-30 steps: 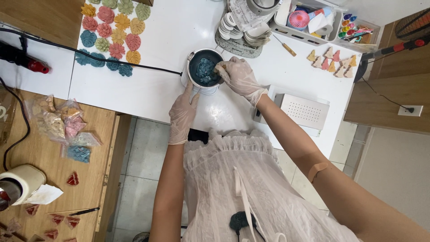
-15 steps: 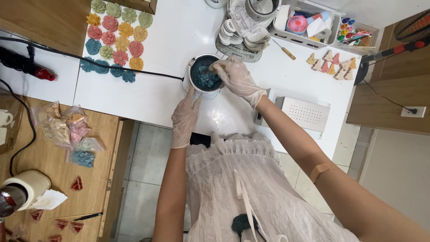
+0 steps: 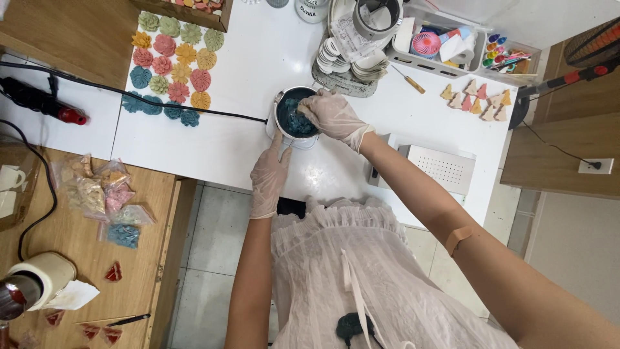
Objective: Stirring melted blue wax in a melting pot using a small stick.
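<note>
Both hands gloved, at work on small metal pot [image 3: 284, 103] with blue material inside, standing on white table [image 3: 245, 136] just in front of person. Right hand [image 3: 330, 115] over pot rim, fingers curled and reaching down into blue mass [image 3: 294, 117]; closed grip or loose one, cannot tell. Left hand [image 3: 268, 176] flat and open on table, fingertips touching near side of pot. Black cable [image 3: 161, 102] running across table to pot. Left of pot, well apart, coloured flower-shaped pieces [image 3: 171, 68] laid in rows. Behind pot, stack of white spoons [image 3: 349, 61] and plastic tray with small coloured items [image 3: 452, 45]. To right, small triangular pieces [image 3: 478, 100] and white perforated box [image 3: 439, 168]. On wooden surface at left, clear bags of coloured bits [image 3: 106, 200].
</note>
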